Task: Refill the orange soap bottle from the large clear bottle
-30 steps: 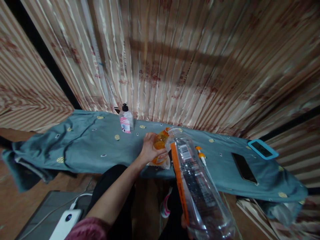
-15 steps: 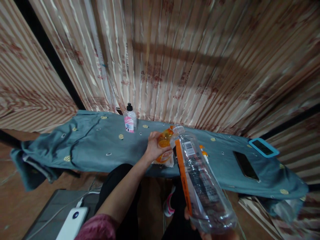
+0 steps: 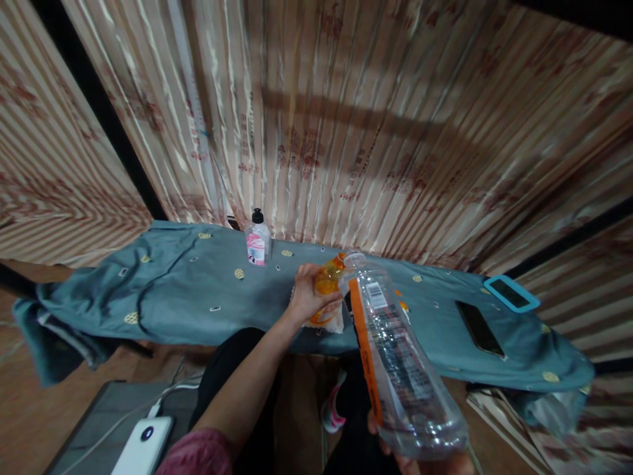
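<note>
My left hand is wrapped round an orange bottle near the middle of the cloth-covered table. A folded pale cloth lies beneath it. From below, my right hand holds the base of a large clear bottle with an orange label. That bottle slants up and left, its open mouth beside the neck of the orange bottle. Whether the two necks touch, I cannot tell. Part of an orange and white item shows behind the clear bottle.
A clear bottle with black cap and pink label stands at the back left. On the right lie a dark phone and a blue-framed device. A white power bank with a cable is at lower left.
The view has shifted slightly, so the items on the right appear a little further left. Both hands keep their hold, with the bottles in nearly the same pose.
</note>
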A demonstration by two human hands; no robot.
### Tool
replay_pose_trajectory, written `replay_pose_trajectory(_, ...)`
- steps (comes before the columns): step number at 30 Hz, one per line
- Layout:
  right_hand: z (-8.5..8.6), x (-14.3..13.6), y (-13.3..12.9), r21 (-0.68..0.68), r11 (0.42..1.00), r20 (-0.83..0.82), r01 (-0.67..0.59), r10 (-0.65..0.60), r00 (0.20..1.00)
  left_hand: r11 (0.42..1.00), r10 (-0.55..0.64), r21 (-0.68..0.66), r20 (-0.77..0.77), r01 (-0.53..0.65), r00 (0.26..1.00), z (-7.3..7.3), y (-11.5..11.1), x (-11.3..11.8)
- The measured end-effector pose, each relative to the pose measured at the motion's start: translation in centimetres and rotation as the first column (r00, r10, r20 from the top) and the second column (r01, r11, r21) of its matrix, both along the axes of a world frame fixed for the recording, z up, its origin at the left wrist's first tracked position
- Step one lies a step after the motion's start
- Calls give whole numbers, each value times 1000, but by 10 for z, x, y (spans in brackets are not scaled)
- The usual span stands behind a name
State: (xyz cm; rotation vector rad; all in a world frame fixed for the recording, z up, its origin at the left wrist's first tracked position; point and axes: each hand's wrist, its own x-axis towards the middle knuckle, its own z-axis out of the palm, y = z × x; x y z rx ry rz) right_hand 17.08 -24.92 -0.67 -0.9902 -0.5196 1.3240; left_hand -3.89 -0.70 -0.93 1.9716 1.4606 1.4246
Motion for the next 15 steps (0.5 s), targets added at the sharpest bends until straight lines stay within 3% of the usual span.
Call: replay_pose_trajectory(15, -5, 4, 1, -13, 1000, -10, -18, 18, 1000, 999, 2, -34, -18, -3, 1000, 2, 0, 0)
